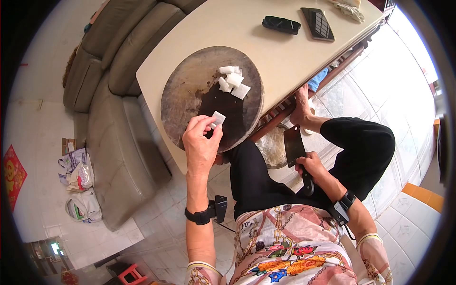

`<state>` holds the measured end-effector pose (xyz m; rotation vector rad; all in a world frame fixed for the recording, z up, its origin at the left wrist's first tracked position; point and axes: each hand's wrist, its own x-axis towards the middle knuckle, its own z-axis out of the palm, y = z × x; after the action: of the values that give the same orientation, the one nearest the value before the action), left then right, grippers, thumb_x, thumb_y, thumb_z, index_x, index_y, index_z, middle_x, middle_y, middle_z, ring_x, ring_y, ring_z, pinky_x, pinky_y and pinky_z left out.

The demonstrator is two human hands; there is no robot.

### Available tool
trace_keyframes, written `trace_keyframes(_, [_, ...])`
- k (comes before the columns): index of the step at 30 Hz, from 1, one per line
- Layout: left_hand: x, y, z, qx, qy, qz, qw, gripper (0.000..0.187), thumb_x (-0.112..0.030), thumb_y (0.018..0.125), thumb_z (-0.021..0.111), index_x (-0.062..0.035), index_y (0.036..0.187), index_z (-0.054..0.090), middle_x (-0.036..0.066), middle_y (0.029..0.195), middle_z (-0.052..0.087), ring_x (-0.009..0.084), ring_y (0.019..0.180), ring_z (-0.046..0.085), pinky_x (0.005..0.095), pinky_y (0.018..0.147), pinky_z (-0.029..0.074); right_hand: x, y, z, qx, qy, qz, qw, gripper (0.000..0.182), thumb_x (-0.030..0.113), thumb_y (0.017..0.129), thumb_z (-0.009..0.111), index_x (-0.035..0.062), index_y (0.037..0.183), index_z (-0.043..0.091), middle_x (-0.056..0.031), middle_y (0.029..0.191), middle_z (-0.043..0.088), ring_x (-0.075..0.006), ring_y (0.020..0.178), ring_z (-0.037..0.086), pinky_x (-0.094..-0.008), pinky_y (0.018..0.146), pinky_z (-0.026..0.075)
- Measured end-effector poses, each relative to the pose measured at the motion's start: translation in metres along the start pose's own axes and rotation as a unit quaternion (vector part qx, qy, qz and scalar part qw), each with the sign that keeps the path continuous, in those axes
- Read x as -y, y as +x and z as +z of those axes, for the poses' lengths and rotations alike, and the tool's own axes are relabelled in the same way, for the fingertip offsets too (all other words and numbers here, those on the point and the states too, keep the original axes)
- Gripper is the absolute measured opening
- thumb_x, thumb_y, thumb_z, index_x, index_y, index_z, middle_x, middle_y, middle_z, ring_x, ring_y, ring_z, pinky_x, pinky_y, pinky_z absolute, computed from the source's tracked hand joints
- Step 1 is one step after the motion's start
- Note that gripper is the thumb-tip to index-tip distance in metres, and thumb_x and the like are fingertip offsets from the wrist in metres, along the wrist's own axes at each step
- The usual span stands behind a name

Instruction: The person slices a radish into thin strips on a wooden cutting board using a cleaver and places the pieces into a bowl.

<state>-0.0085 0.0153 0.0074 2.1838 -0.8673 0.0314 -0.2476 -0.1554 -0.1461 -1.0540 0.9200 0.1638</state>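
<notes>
My left hand [203,137] is over the near edge of a round wooden chopping board [187,88], pinching a flat white piece [218,118] between thumb and fingers. Farther up the board lies a small heap of similar white pieces [233,81], cut into squares and chunks; what food they are does not show. A dark wet patch [223,107] spreads across the wood beneath them. Off the board to the right, above my lap, my right hand [311,167] grips the black handle of a cleaver [294,146], its broad dark blade pointing away from me.
The board stands on a cream table [223,28] with a phone [317,23] and a black case [281,24] at its far end. Below the table edge, a basin [273,151] sits on the tiled floor near my legs. A grey leather sofa [118,156] is on the left.
</notes>
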Motion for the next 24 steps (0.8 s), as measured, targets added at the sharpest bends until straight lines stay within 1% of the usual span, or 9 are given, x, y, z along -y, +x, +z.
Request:
trace_keyframes(7, [-0.012, -0.008, 0.006, -0.004, 0.006, -0.017, 1.000, 0.021, 0.000, 0.072, 0.074, 0.0012, 0.092, 0.070, 0.006, 0.090, 0.065, 0.0113, 0.068, 0.055, 0.0257, 0.066, 0.049, 0.003, -0.002, 0.000, -0.008, 0.001, 0.006, 1.000, 0.015, 0.009, 0.082, 0.057, -0.0033, 0.074, 0.058, -0.0099, 0.062, 0.061, -0.0149, 0.048, 0.054, -0.0291, 0.045, 0.041])
trace_keyframes(10, [-0.011, -0.013, 0.009, -0.024, 0.016, -0.007, 1.000, 0.024, -0.001, 0.072, 0.075, 0.0003, 0.095, 0.070, 0.006, 0.090, 0.065, 0.0117, 0.069, 0.056, 0.0265, 0.065, 0.049, 0.000, 0.000, 0.000, -0.001, 0.007, 0.002, 1.000, 0.015, 0.009, 0.082, 0.057, -0.0033, 0.073, 0.058, -0.0099, 0.063, 0.061, -0.0150, 0.048, 0.054, -0.0292, 0.044, 0.041])
trace_keyframes(12, [-0.012, -0.015, 0.010, -0.046, 0.031, -0.020, 0.998, 0.031, -0.003, 0.072, 0.076, -0.0005, 0.101, 0.069, 0.007, 0.090, 0.065, 0.0128, 0.071, 0.056, 0.0282, 0.065, 0.049, 0.000, 0.000, -0.001, -0.002, 0.006, 0.004, 1.000, 0.015, 0.009, 0.083, 0.057, -0.0034, 0.074, 0.058, -0.0097, 0.062, 0.061, -0.0148, 0.048, 0.054, -0.0291, 0.044, 0.041])
trace_keyframes(13, [-0.013, -0.017, 0.009, -0.046, 0.031, -0.020, 0.998, 0.031, -0.003, 0.072, 0.076, -0.0005, 0.101, 0.069, 0.007, 0.090, 0.065, 0.0128, 0.071, 0.056, 0.0282, 0.065, 0.049, 0.000, 0.000, -0.001, -0.002, 0.006, 0.004, 1.000, 0.015, 0.009, 0.083, 0.057, -0.0034, 0.074, 0.058, -0.0097, 0.062, 0.061, -0.0148, 0.048, 0.054, -0.0291, 0.044, 0.041])
trace_keyframes(15, [-0.016, -0.020, 0.008, -0.045, 0.043, -0.031, 0.998, 0.037, -0.005, 0.072, 0.076, -0.0012, 0.108, 0.068, 0.007, 0.090, 0.065, 0.0142, 0.073, 0.057, 0.0296, 0.066, 0.048, 0.000, 0.000, 0.000, -0.009, 0.011, 0.001, 1.000, 0.016, 0.009, 0.082, 0.057, -0.0031, 0.072, 0.058, -0.0094, 0.062, 0.061, -0.0145, 0.048, 0.054, -0.0288, 0.044, 0.041])
trace_keyframes(19, [-0.017, -0.024, 0.010, -0.067, 0.043, -0.032, 0.996, 0.039, -0.006, 0.072, 0.076, -0.0020, 0.110, 0.067, 0.008, 0.091, 0.065, 0.0151, 0.075, 0.057, 0.0299, 0.067, 0.048, -0.002, 0.001, -0.002, -0.005, -0.002, 0.000, 1.000, 0.017, 0.010, 0.082, 0.057, -0.0027, 0.071, 0.059, -0.0090, 0.061, 0.060, -0.0143, 0.048, 0.054, -0.0286, 0.045, 0.041])
trace_keyframes(21, [-0.017, -0.025, 0.010, -0.076, 0.047, -0.035, 0.995, 0.038, -0.006, 0.073, 0.075, -0.0022, 0.110, 0.067, 0.007, 0.092, 0.065, 0.0152, 0.076, 0.058, 0.0298, 0.068, 0.048, -0.005, 0.004, -0.003, 0.006, -0.008, -0.001, 1.000, 0.014, 0.010, 0.084, 0.056, -0.0020, 0.077, 0.058, -0.0076, 0.063, 0.059, -0.0142, 0.046, 0.052, -0.0299, 0.042, 0.041])
trace_keyframes(24, [-0.014, -0.025, 0.010, -0.066, 0.031, -0.054, 0.996, 0.037, -0.006, 0.073, 0.075, -0.0022, 0.108, 0.067, 0.007, 0.092, 0.065, 0.0152, 0.077, 0.058, 0.0299, 0.070, 0.048, -0.004, 0.003, -0.002, 0.002, -0.007, -0.003, 1.000, 0.014, 0.010, 0.084, 0.056, -0.0019, 0.077, 0.058, -0.0076, 0.062, 0.059, -0.0142, 0.046, 0.052, -0.0298, 0.042, 0.041])
